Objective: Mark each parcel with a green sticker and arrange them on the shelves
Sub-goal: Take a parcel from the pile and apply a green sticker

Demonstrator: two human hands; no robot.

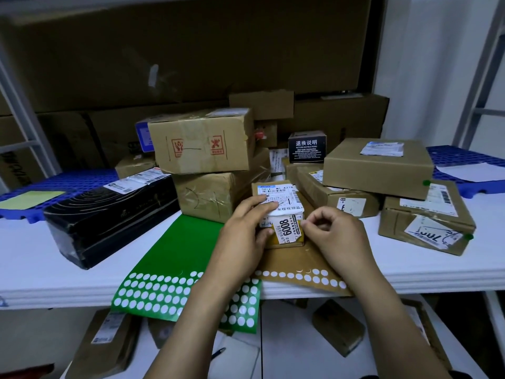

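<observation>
A small brown parcel with white shipping labels, one reading 6008, stands on the white shelf in the middle. My left hand grips its left side, fingers over the top label. My right hand is at its right edge with fingertips pinched together; whether a sticker is between them is hidden. A green sticker sheet, many dots peeled off its near end, lies left of the parcel. A brown sheet with white dots lies under the parcel.
Cardboard boxes are stacked behind and to the right, two on the right bearing green dots. A long black box lies at the left. Blue pallets sit at both ends. More parcels rest on the lower shelf.
</observation>
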